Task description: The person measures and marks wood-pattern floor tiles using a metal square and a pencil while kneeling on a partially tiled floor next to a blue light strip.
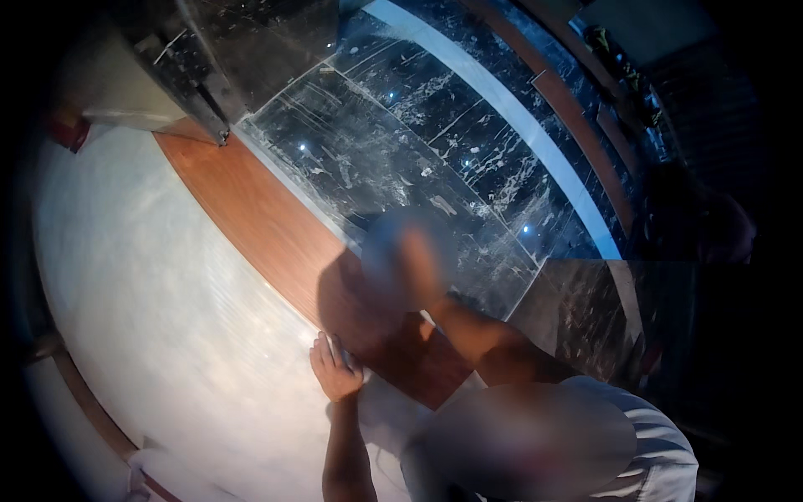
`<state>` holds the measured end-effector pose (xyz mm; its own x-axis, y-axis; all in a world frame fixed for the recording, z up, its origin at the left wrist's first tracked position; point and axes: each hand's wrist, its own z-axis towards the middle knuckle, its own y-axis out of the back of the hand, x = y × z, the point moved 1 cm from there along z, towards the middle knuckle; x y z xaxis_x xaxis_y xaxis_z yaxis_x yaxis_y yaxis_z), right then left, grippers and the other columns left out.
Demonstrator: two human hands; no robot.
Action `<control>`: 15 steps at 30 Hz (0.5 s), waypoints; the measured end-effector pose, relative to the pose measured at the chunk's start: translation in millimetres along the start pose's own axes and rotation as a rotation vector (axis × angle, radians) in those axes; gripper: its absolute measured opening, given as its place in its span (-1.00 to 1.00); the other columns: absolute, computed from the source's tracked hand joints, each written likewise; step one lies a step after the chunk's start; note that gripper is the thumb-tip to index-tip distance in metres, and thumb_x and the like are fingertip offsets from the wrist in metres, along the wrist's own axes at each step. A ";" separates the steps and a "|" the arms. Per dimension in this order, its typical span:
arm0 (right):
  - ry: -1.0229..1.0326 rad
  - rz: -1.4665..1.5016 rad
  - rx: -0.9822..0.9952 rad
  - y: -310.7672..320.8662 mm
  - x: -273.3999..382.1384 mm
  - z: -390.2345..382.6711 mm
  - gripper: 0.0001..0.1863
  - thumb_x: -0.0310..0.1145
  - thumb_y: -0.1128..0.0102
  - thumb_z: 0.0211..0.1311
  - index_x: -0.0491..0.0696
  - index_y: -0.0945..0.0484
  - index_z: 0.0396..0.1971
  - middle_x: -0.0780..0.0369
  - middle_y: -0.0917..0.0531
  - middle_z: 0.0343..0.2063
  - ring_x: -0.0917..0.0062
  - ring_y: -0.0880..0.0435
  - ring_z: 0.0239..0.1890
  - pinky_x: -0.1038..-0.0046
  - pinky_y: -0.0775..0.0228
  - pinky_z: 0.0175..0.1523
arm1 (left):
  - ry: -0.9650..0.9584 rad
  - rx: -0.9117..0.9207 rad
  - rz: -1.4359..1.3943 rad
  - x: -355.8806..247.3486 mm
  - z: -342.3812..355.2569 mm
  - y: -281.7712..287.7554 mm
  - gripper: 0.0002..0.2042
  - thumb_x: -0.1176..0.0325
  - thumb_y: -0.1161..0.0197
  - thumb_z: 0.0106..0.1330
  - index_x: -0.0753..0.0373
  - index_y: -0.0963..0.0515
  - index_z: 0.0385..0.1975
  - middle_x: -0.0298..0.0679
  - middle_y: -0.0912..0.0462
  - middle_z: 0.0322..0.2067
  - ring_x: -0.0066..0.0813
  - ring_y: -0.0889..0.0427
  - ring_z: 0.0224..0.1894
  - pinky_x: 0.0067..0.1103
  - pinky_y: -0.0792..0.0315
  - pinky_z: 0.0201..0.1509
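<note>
Leftmost, a small red object (71,131) sat near the upper end of a broad pale surface (159,259), and a narrow brown edging (92,406) curved along the lower side. A grey upright post (201,79) stood farther right, its lower end at the upper part of a reddish-brown wooden strip (251,205). This strip ran diagonally from upper left to lower centre, between the pale surface and a field of dark, white-veined tiles (376,134).

The left hand (338,378) was positioned beside the strip's lower left edge. Its fingers were extended, slightly apart and clamped on nothing; whether their tips touched the strip or only the pale surface could not be determined. A dark shadow covered the strip's lower portion, to the right of these fingers.

The right hand (416,261) was located above and to the right of the left hand, over the strip's tile-side edge. Blurring obscured its fingers; it could not be told whether they were apart, together or clamped on an item.

Beyond the tiles, a pale curved band (510,117) separated them from further brown strips (577,130). Light-coloured clothing (665,435) occupied the lower right.
</note>
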<state>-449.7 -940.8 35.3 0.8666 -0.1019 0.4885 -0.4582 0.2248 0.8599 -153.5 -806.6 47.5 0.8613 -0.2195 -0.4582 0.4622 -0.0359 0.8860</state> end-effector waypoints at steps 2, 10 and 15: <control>-0.028 0.028 0.000 1.7 3.1 6.9 -0.50 -0.33 -0.36 0.11 -0.13 -0.66 0.10 0.04 -0.45 0.47 0.03 -0.46 0.43 0.03 -0.35 0.46 | -0.023 0.016 0.038 2.9 2.5 -6.4 -0.37 0.20 -0.28 0.29 0.37 -0.48 0.36 0.19 -0.33 0.48 0.30 -0.31 0.48 0.08 -0.17 0.58; -0.265 0.142 0.112 31.4 21.6 14.7 -0.62 -0.32 -0.31 0.22 -0.08 -0.66 0.03 0.10 -0.50 0.42 0.13 -0.50 0.39 0.02 -0.40 0.38 | 0.076 0.171 -0.041 -8.9 91.8 13.9 -0.41 0.13 -0.31 0.41 0.35 -0.47 0.35 0.26 -0.48 0.25 0.33 -0.49 0.22 0.03 -0.37 0.32; -0.065 -0.033 0.120 24.5 5.9 12.8 -0.64 -0.30 -0.30 0.27 -0.06 -0.69 0.04 0.09 -0.46 0.45 0.17 -0.47 0.44 0.01 -0.38 0.40 | -0.124 -0.072 -0.084 -57.2 369.7 -28.3 -0.53 0.28 -0.19 0.51 0.37 -0.44 0.34 0.22 -0.43 0.24 0.30 -0.42 0.24 0.00 -0.31 0.36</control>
<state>-458.4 -948.2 61.0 0.8690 -0.1703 0.4645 -0.4530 0.1035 0.8855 -293.9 -1153.5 74.7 0.7881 -0.3377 -0.5146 0.5497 0.0100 0.8353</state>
